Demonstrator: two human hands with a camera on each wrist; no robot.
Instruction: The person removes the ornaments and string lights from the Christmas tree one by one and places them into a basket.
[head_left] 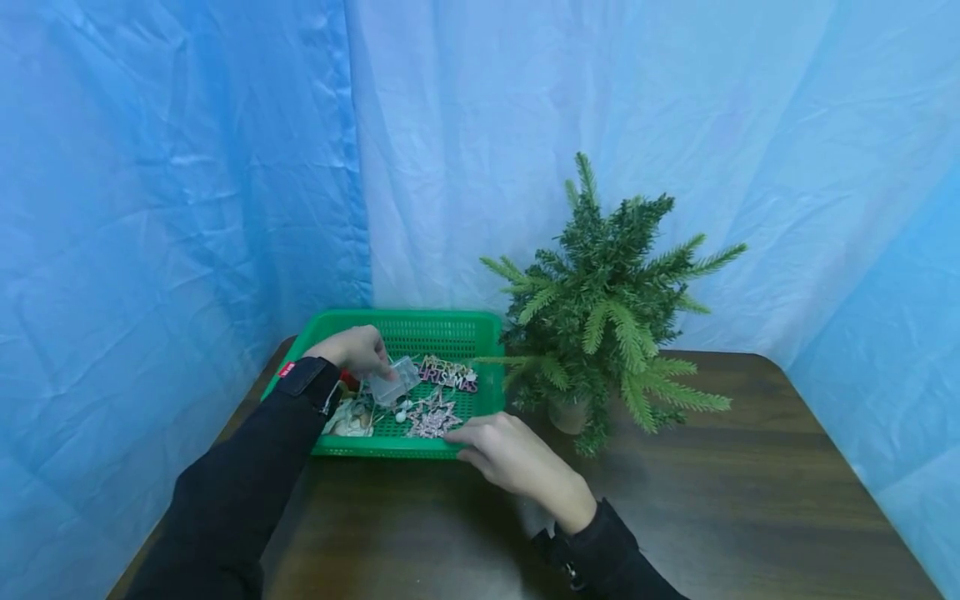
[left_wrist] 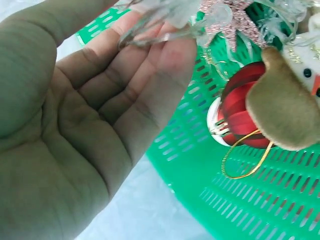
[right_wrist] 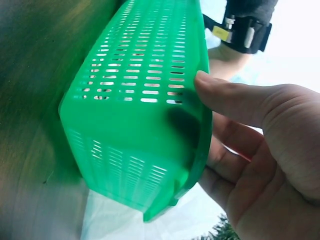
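My left hand (head_left: 356,352) reaches into a green plastic basket (head_left: 420,447) and pinches a clear, boxy plastic piece (head_left: 395,382) by its edge. In the left wrist view a shiny red ball ornament (left_wrist: 240,100) with a gold loop lies below those fingers, partly behind a tan plush piece (left_wrist: 285,107) on a snowman ornament (left_wrist: 301,57). Pink glittery star ornaments (head_left: 433,415) and a "Merry Christmas" sign (head_left: 447,375) lie in the basket's right half. My right hand (head_left: 510,454) grips the basket's near right rim, thumb on the outer wall and fingers inside.
A small artificial Christmas tree (head_left: 607,317) stands just right of the basket, one branch reaching over its rim. Both are on a dark wooden table (head_left: 750,500). Blue curtains (head_left: 480,167) hang behind and at both sides.
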